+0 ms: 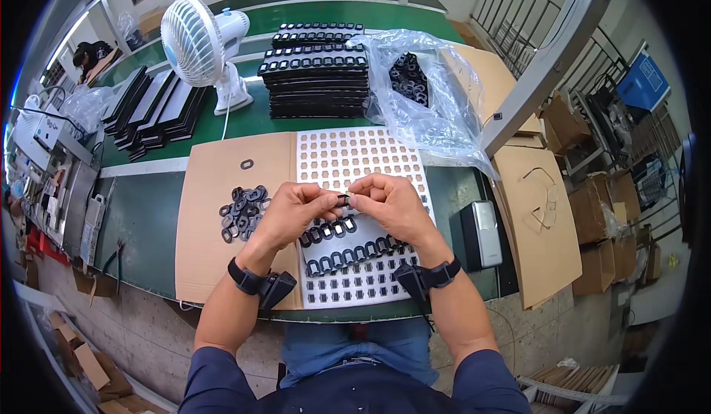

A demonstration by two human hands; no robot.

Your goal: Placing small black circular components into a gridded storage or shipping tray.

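Observation:
My left hand [298,210] and my right hand [395,208] meet above a white tray [320,189] with rows of small cutouts. Their thumbs and fingertips pinch a small black part [343,200] between them, mostly covered by the fingers. Just below lies a pale panel [354,246] bearing two rows of black oval frames [335,261]. To the left of my left hand, loose black oval rings [241,208] are heaped on a cardboard sheet [211,177]. One single ring [246,164] lies apart from the heap. The tray's nearer cutouts hold small dark pieces [359,293].
A white fan [194,42] stands at the back left, beside stacked dark panels [155,110]. Behind the tray rise stacked black trays [315,81] and a clear plastic bag [444,114] of black rings. A silver-and-black box [481,235] and a slanting post [548,58] are at right; pliers [116,257] lie left.

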